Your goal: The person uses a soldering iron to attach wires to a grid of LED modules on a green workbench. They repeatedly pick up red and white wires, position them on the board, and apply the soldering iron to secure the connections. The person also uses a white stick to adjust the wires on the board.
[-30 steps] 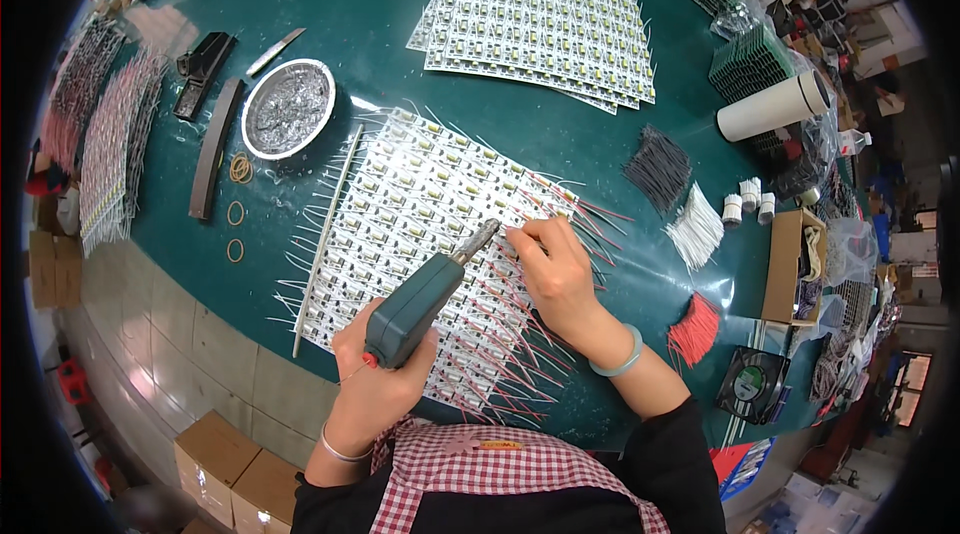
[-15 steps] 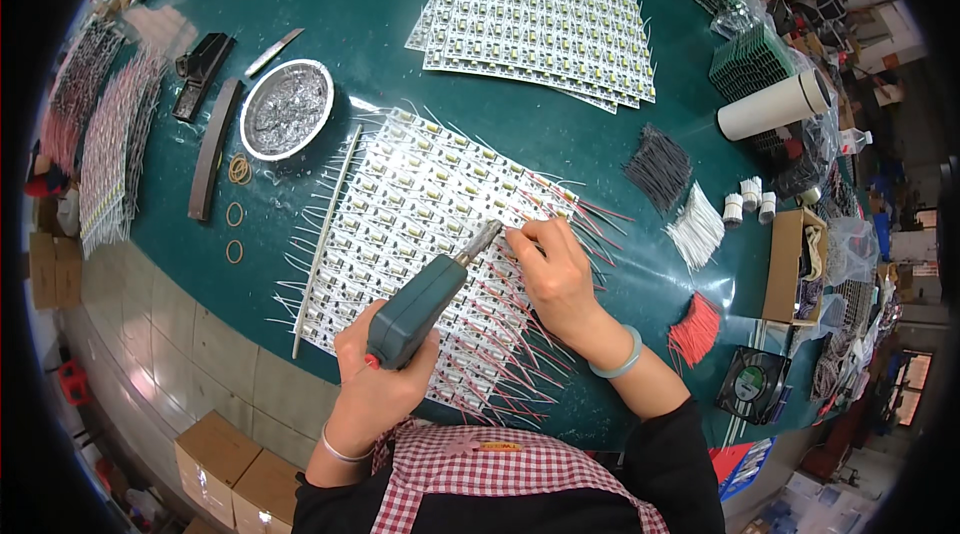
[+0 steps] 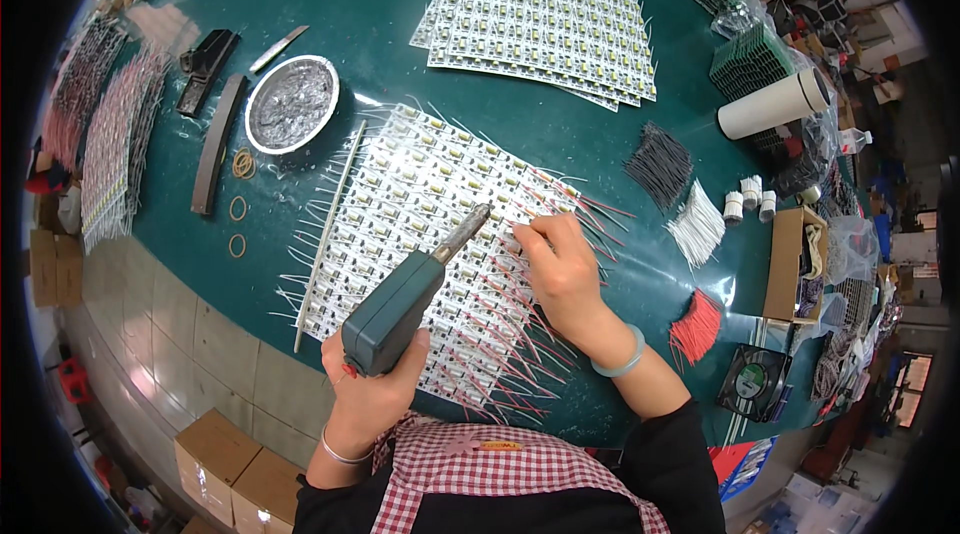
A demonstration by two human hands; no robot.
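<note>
My left hand [image 3: 372, 396] is wrapped round the handle of a dark green soldering gun [image 3: 394, 312]. Its metal tip points up and right, over a white circuit board panel [image 3: 385, 174] full of small components. My right hand [image 3: 568, 279] is closed in a pinch just right of the tip, low over the panel; whatever sits between the fingertips is too small to make out. Red and white wires [image 3: 520, 334] stick out along the panel's right side. A thin pale rod [image 3: 330, 239] lies along its left edge, where white wires fan out.
A white bowl [image 3: 333, 104] of silvery bits stands at the left, near a knife [image 3: 278, 49] and rubber bands [image 3: 238, 207]. More panels [image 3: 540, 24] are stacked at the back. Black wires [image 3: 658, 166], white wires [image 3: 696, 226] and red wires [image 3: 695, 327] lie in piles at right, with a small fan [image 3: 752, 383] nearby.
My left hand has drawn the soldering gun a little left, lifting its tip away from my right fingertips. My right hand has shifted slightly right, still pinched.
</note>
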